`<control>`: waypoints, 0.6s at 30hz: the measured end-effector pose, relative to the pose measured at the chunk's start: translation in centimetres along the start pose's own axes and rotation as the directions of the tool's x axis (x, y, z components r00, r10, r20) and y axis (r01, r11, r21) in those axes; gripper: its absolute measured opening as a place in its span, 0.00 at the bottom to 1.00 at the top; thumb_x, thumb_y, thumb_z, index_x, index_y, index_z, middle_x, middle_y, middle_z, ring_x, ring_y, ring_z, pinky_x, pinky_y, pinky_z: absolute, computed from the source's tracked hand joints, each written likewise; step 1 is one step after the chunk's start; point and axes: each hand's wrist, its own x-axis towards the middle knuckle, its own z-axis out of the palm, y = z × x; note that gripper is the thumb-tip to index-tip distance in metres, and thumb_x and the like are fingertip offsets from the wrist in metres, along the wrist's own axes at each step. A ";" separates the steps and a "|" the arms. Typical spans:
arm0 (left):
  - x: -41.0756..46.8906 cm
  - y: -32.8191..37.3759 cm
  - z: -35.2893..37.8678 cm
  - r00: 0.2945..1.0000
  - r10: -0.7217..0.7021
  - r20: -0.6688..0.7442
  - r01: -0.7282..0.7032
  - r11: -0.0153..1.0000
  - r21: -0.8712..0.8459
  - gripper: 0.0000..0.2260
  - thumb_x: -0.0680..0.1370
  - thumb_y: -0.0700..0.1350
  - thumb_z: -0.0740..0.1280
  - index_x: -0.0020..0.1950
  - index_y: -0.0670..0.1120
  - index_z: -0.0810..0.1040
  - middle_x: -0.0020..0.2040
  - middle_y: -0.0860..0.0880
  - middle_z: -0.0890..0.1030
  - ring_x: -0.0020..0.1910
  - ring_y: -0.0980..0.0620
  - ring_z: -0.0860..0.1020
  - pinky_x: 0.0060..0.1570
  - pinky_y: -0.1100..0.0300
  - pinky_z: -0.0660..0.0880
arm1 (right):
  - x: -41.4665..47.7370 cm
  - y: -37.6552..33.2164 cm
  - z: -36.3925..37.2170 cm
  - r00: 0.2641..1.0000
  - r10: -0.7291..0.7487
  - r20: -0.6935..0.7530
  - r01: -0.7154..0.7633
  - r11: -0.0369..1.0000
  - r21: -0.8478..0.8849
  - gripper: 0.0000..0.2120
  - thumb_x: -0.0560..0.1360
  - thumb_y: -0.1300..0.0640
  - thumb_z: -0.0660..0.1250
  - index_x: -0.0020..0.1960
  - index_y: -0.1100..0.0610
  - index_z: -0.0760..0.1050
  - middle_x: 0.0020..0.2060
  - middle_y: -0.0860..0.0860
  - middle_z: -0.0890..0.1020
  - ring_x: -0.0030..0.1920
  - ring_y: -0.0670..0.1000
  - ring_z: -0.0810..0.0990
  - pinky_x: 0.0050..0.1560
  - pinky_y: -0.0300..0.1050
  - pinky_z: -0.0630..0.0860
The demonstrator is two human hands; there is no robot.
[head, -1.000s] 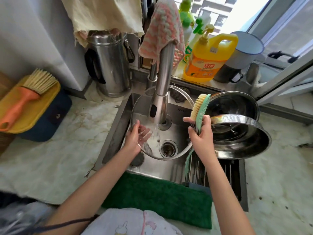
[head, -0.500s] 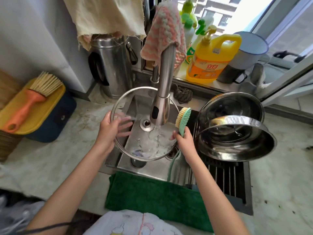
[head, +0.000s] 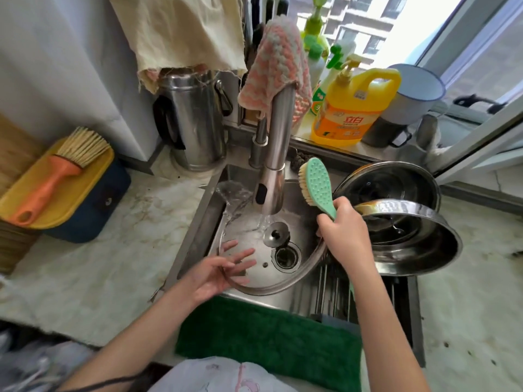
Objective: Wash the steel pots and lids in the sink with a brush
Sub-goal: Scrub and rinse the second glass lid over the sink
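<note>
A glass lid with a steel rim and a steel knob tilts in the sink under water running from the faucet. My left hand holds the lid at its near left rim, fingers spread against the glass. My right hand grips the handle of a green brush, whose head points up and away beside the faucet, clear of the glass. A steel pot lies tilted on the rack at the right, with another steel pot behind it.
A tall steel kettle stands behind the sink's left corner. Detergent bottles and an enamel mug line the window sill. An orange brush lies on a yellow-lidded box at the left. A green cloth covers the sink's front edge.
The lid has dropped lower into the sink and tilted under the stream. My left hand shifted to its near rim. My right hand raised the brush away from the glass.
</note>
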 end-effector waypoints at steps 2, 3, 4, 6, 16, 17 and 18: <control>0.4 -0.7 0.4 0.999 0.008 0.046 -0.008 1.000 0.000 0.30 0.71 0.26 0.55 0.71 0.46 0.65 0.60 0.38 0.79 0.46 0.40 0.83 0.32 0.47 0.81 | -0.5 -0.2 -0.7 0.997 -0.065 -0.038 0.065 0.998 -0.013 0.09 0.74 0.59 0.62 0.53 0.57 0.68 0.40 0.53 0.79 0.40 0.57 0.77 0.37 0.49 0.71; 0.6 -0.7 0.8 0.998 0.024 0.062 -0.025 1.000 0.012 0.30 0.71 0.26 0.55 0.71 0.46 0.66 0.60 0.39 0.80 0.48 0.41 0.83 0.33 0.46 0.81 | -0.5 -0.1 -1.1 0.994 -0.090 -0.055 0.089 0.996 -0.015 0.08 0.74 0.59 0.62 0.53 0.57 0.67 0.39 0.53 0.78 0.39 0.56 0.77 0.37 0.50 0.72; 0.7 -0.4 0.9 0.996 0.046 0.074 -0.049 0.998 0.034 0.31 0.71 0.26 0.55 0.71 0.47 0.66 0.60 0.40 0.80 0.49 0.41 0.83 0.35 0.46 0.81 | -0.4 0.0 -1.2 0.991 -0.106 -0.078 0.106 0.994 -0.006 0.08 0.74 0.59 0.62 0.52 0.56 0.67 0.39 0.53 0.78 0.39 0.56 0.77 0.37 0.50 0.73; 0.8 0.2 1.2 0.988 0.090 0.127 -0.101 0.992 0.081 0.32 0.73 0.27 0.54 0.73 0.50 0.65 0.64 0.41 0.77 0.52 0.41 0.82 0.38 0.46 0.81 | 0.2 0.7 -1.4 0.989 -0.101 -0.104 0.106 0.993 0.045 0.07 0.75 0.59 0.62 0.52 0.55 0.68 0.39 0.53 0.78 0.39 0.56 0.77 0.38 0.51 0.74; -2.3 4.0 2.6 0.949 0.199 0.245 -0.257 0.938 0.232 0.35 0.74 0.30 0.51 0.74 0.62 0.59 0.61 0.41 0.79 0.55 0.36 0.80 0.37 0.47 0.81 | 2.8 4.2 3.3 0.995 0.053 0.082 -0.078 0.934 0.349 0.02 0.77 0.58 0.64 0.48 0.57 0.74 0.40 0.55 0.81 0.42 0.55 0.79 0.44 0.48 0.74; -2.5 4.2 2.8 0.959 0.218 0.183 -0.261 0.930 0.259 0.31 0.74 0.32 0.53 0.75 0.54 0.60 0.53 0.43 0.83 0.48 0.40 0.83 0.38 0.49 0.81 | 2.9 4.2 3.6 0.993 0.057 0.100 -0.085 0.950 0.301 0.04 0.77 0.57 0.65 0.46 0.58 0.75 0.39 0.55 0.81 0.40 0.55 0.79 0.41 0.47 0.73; -2.7 4.5 3.0 0.968 0.232 0.101 -0.251 0.926 0.282 0.26 0.74 0.34 0.55 0.72 0.43 0.65 0.43 0.44 0.85 0.40 0.45 0.84 0.35 0.53 0.80 | 2.8 4.2 3.8 0.992 0.057 0.112 -0.082 0.969 0.233 0.08 0.77 0.54 0.65 0.43 0.58 0.76 0.36 0.53 0.81 0.37 0.54 0.78 0.37 0.45 0.71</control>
